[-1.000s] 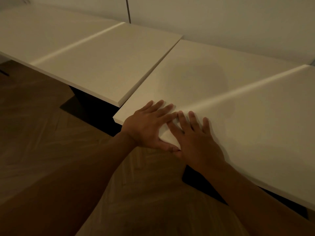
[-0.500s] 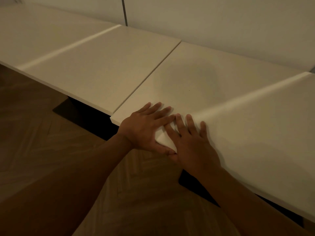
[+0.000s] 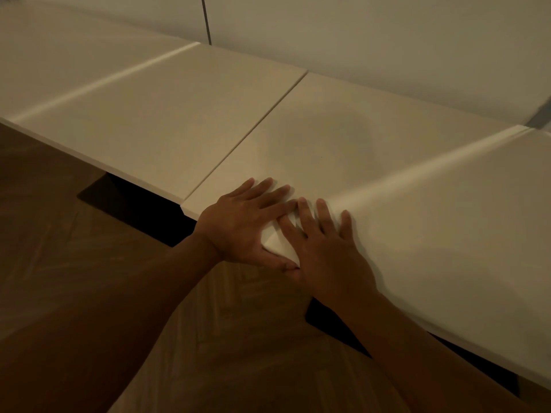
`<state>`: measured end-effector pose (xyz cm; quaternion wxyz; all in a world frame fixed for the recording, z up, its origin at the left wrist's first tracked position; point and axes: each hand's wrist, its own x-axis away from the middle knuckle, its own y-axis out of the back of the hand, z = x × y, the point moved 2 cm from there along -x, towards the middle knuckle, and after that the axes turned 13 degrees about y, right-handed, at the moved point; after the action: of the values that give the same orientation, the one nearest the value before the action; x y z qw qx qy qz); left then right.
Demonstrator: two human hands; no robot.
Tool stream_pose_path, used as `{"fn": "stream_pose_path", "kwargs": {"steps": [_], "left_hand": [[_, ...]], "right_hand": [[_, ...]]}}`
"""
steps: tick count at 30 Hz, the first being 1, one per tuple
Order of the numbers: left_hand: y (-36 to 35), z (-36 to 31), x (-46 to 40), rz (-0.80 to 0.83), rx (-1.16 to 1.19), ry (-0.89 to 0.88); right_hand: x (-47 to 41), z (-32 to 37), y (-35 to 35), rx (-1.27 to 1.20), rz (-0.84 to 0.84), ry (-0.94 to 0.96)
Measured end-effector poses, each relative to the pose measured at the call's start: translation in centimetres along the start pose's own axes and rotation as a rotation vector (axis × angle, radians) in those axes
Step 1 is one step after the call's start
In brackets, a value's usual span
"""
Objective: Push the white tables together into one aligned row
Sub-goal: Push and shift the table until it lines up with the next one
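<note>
Risk, judged: near edge of middle worktop (image 3: 313, 138) sits slightly proud of left worktop (image 3: 167, 114), so pushing from one corner could skew it and spoil row. Flat palms may slip on smooth surface; fingers near seam with right worktop (image 3: 462, 228) could get nipped.

2 hands flat, fingers spread, gripping nothing. Left hand (image 3: 244, 225) rests on middle worktop's near right corner. Right hand (image 3: 325, 251) lies just beside it, on right worktop's near left corner, thumbs touching. Thin dark seam separates middle from left worktop. Wood floor (image 3: 89, 293) below.

White tables (image 3: 343, 138) abutting in a row, wooden floor (image 3: 74, 278) beneath
</note>
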<state>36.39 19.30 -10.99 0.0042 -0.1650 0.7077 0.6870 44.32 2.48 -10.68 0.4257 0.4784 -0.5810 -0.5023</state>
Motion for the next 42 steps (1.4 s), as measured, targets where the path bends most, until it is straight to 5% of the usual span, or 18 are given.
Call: {"fn": "stream_pose_path", "kwargs": {"steps": [10,22,30,35,42], "left_hand": [[0.1,0.0,-0.1,-0.015,0.017,-0.006],[1.5,0.3,0.0,0.158,0.164,-0.017],[1.9,7.7,1.6,0.154,0.101,-0.214],[2.3,12.1,0.3,0.111,-0.164,-0.088],[2.3,19.1,0.9,0.261,-0.050,-0.008]], "right_hand": [[-0.2,0.1,0.3,-0.047,0.012,-0.012],[0.2,0.5,1.3,-0.120,-0.082,-0.077],[-4.0,4.4,2.9,-0.162,-0.084,-0.417],[-9.2,7.2,3.6,-0.168,-0.049,-0.286],[-14.1,9.4,2.3,-0.104,-0.051,-0.317]]}}
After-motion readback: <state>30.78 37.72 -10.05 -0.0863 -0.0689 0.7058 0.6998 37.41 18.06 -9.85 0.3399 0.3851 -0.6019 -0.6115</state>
